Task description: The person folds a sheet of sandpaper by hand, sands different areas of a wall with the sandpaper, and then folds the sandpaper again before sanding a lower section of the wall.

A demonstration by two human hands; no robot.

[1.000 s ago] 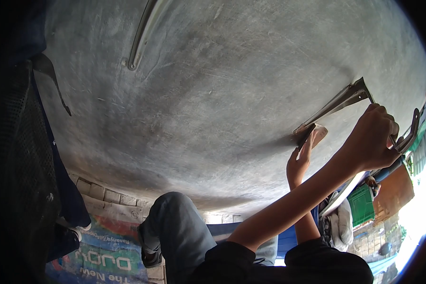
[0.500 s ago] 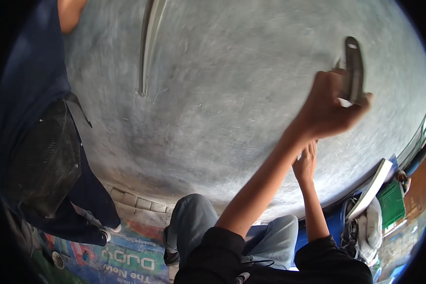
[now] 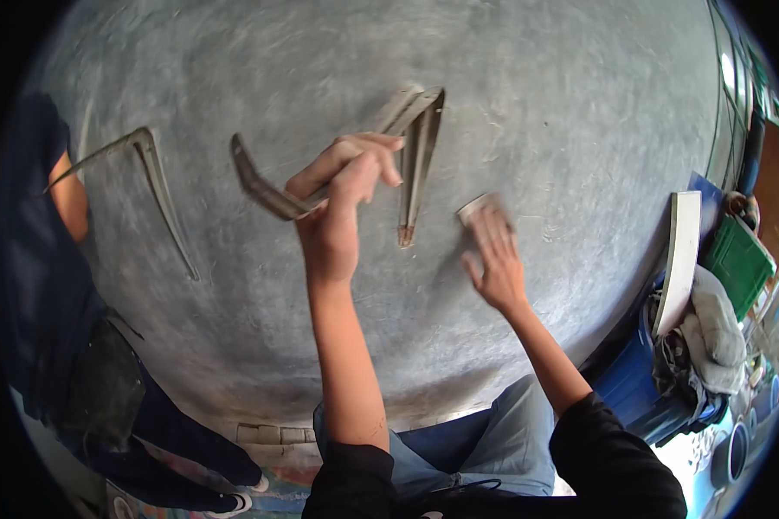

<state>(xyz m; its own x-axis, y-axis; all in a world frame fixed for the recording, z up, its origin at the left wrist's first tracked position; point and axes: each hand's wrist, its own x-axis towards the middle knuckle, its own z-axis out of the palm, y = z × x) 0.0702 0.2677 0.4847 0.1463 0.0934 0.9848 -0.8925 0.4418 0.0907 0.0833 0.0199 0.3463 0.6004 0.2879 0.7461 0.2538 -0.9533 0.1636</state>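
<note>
My left hand (image 3: 342, 186) grips a curved dark metal strip (image 3: 264, 186), raised in front of the grey wall (image 3: 277, 303). Just right of that hand, a metal bracket (image 3: 420, 164) is fixed to the wall, its lower end narrow and rusty. Lower and to the right, my right hand (image 3: 496, 264) holds a small flat block (image 3: 476, 208) against the wall, fingers laid over it; the block is blurred and partly covered. A second metal bracket (image 3: 156, 177) is on the wall at the left.
At the left edge stands a person in dark clothes (image 3: 43, 285), one arm near the left bracket. On the right are a blue bin (image 3: 623, 381), a white board (image 3: 679, 259), a green crate (image 3: 740, 268) and grey cloth (image 3: 718, 324).
The view has swung to the right. My left hand, with the metal strip, has moved from crossing over my right arm to the left side. My right hand and block are now clear of the bracket.
</note>
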